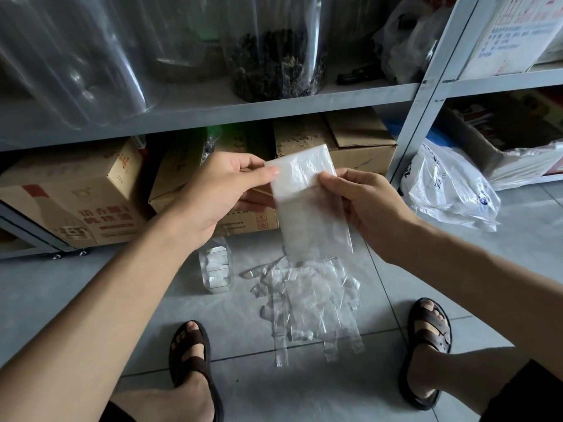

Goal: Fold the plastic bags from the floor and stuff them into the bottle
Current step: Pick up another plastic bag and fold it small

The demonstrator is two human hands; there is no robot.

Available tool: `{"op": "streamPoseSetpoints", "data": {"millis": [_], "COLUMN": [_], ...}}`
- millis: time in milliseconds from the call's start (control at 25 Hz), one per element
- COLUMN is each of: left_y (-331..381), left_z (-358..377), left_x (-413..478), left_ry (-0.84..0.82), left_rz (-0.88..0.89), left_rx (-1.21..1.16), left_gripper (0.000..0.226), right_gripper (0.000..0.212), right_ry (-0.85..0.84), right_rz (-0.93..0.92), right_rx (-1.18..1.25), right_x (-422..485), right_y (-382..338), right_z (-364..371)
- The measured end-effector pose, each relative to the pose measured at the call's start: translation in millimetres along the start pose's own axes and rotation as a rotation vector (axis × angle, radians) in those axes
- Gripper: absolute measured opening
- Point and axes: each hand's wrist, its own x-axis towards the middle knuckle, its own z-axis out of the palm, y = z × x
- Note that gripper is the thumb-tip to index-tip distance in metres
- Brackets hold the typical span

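Folding in progress | held bag (307, 196): raised above and right of the bottle (216, 269) | left hand (219, 193): thumb and fingers pinch its upper-left edge | right hand (362, 202): fingers curled, pinching its right edge | bottle: already holds several folded bags | loose bags (310, 303): piled just right of bottle, judged still unfolded.

Both bare forearms reach forward.
The left hand (219, 193) and right hand (365, 205) pinch opposite edges of a translucent plastic bag (306, 190).
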Motion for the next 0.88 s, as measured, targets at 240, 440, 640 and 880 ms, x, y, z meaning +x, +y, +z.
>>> {"op": "streamPoseSetpoints", "data": {"millis": [240,440,640,880], "left_y": [0.4,0.0,-1.8,-3.0], "left_z": [2.4,6.1,5.6,11.2], "left_x": [1.6,3.5,4.6,2.2], "left_ry": [0.025,0.056,0.082,0.093], "left_rz": [-0.015,0.021,0.074,0.121], "left_rx": [-0.073,-0.101,-0.014,-0.005], "left_gripper": [0.014,0.013,0.014,0.018], "right_gripper": [0.014,0.016,0.022,0.031], "right_ry": [-0.023,-0.031,-0.034,0.004], "right_rz": [-0.041,-0.063,-0.085,-0.097], "right_rx": [-0.054,-0.099,-0.077,-0.036], "right_x": [-0.7,-1.4,-4.0,-1.1], "right_y": [-0.1,0.5,-2.6,-3.9], "right_z": [0.0,1.0,3.7,4.3]}}
